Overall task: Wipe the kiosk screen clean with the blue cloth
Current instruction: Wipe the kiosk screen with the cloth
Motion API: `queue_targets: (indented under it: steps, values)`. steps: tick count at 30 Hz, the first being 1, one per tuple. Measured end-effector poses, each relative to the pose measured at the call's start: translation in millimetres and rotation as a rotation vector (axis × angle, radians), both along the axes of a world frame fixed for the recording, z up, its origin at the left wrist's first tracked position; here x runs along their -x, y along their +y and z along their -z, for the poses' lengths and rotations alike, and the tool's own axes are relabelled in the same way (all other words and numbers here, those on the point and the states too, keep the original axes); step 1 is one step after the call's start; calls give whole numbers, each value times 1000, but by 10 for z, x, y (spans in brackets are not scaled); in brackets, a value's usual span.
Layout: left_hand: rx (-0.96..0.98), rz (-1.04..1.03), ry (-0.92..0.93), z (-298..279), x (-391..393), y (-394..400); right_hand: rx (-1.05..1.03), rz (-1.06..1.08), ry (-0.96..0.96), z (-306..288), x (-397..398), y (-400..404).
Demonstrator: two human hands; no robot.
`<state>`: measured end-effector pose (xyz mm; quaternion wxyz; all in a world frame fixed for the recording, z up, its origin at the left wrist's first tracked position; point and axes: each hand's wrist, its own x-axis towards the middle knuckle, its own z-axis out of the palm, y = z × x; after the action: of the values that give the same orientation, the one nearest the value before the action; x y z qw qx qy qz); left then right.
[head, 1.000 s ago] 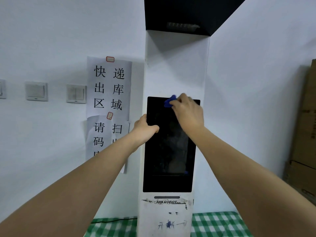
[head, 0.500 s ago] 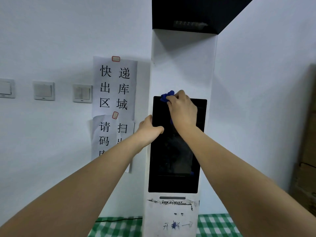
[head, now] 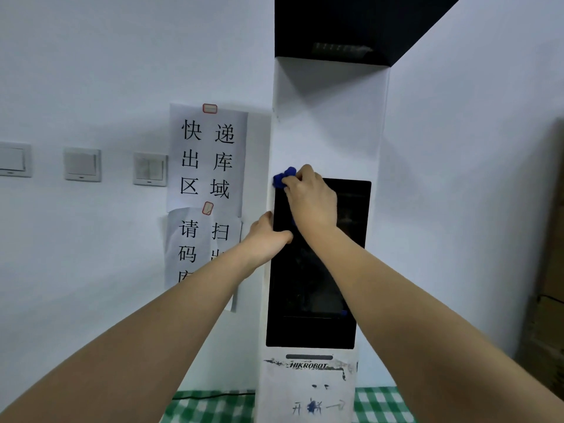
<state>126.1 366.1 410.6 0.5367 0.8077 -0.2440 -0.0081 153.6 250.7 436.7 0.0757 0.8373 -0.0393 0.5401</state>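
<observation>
The right hand (head: 311, 198) bunches the blue cloth (head: 283, 177) in its fingers at the kiosk screen (head: 323, 285)'s top left corner (wiping seems barely begun). The left hand (head: 267, 236) grips the screen's left edge. Next, probably, strokes down the glass.

Three wall switches (head: 81, 165), two paper notices (head: 209, 157) (taped), one kiosk (head: 326, 123), one cloth (head: 282, 178).

Black screen (head: 317, 285) open below right hand (head: 311, 203); left hand (head: 265, 239) blocks left edge.
</observation>
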Motion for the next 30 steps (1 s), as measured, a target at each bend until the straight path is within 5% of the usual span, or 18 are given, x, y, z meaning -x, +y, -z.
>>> queue_targets:
  steps: [3,8,13,19,24,30]
  values:
    - [-6,-1,2,16,-31,23,209,58,70,-72,13,-19]
    - [-21,-26,9,39,-79,64,-6,27,-43,-137,20,-63]
    - [-35,-28,15,57,-58,88,227,30,104,-39,8,18]
    - [-36,-27,1,52,-64,115,-10,52,-55,-122,-18,-7]
    - [-51,-32,5,64,-76,83,337,67,122,2,-3,-7]
    - [-44,-37,14,131,-90,78,-8,-32,-114,-18,36,-140]
